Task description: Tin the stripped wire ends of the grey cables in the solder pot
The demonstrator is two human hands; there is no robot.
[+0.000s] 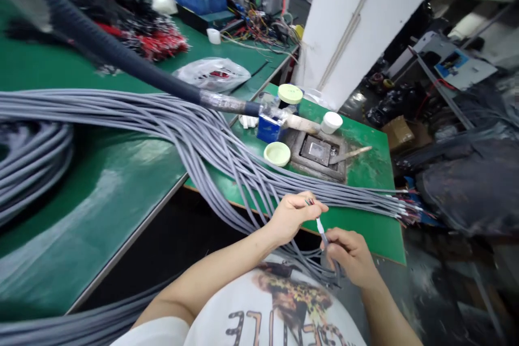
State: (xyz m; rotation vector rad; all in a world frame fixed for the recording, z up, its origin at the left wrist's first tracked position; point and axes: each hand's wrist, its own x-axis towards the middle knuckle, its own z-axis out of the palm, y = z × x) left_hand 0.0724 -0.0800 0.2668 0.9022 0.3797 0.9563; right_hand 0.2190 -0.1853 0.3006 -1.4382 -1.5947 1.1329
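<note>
My left hand is closed in a pinch on the stripped coloured wire tips of one grey cable end, just in front of the small green table. My right hand is closed around the same cable a little lower, near my chest. A thick bundle of grey cables runs from the left across the big green table and fans out over the small table. Their stripped ends lie at its right edge. Several more cables hang down under my hands.
On the small table stand a grey metal solder pot, a stick lying on it, two pale green lids, a white cap and a blue box. A black corrugated hose crosses overhead. Red-black wires, a plastic bag and blue bins sit farther back.
</note>
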